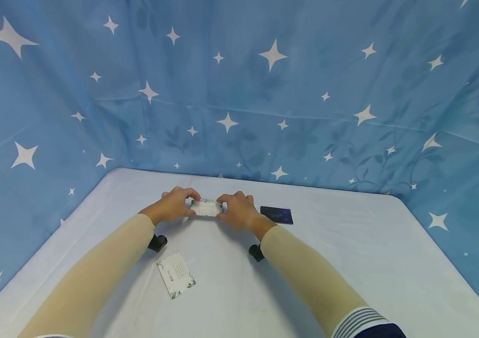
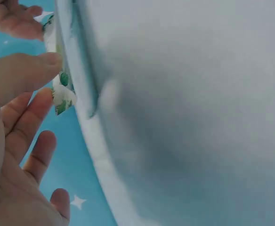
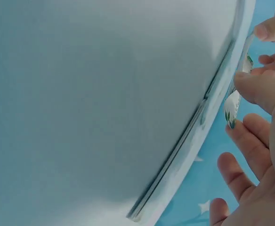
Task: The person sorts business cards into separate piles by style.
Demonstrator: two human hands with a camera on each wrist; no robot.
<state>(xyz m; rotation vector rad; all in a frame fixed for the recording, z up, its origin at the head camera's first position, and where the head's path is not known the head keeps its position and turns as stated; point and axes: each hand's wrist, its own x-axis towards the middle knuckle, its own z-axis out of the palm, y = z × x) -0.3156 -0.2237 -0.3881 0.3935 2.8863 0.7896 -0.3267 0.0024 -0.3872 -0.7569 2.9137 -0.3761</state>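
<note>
Between my two hands is a small white card [image 1: 207,208] printed with green leaves and lines of text. My left hand [image 1: 174,205] pinches its left end between thumb and fingers. The right end is pinched the same way by my right hand [image 1: 241,211]. Seen edge-on in the left wrist view, the card [image 2: 64,77] bends at its end. Close beside it, the pale edge of a flat piece [image 2: 83,61] lies along the tabletop. In the right wrist view, my thumb [image 3: 255,87] presses one face, with fingertips at the lower edge.
A second white leaf-printed card [image 1: 176,275] lies on the white tablecloth [image 1: 349,263], nearer to me. Just right of my right hand lies a dark blue card [image 1: 276,215]. Black wrist cameras [image 1: 158,242] hang under both forearms. A blue star-patterned curtain [image 1: 239,94] stands behind the table.
</note>
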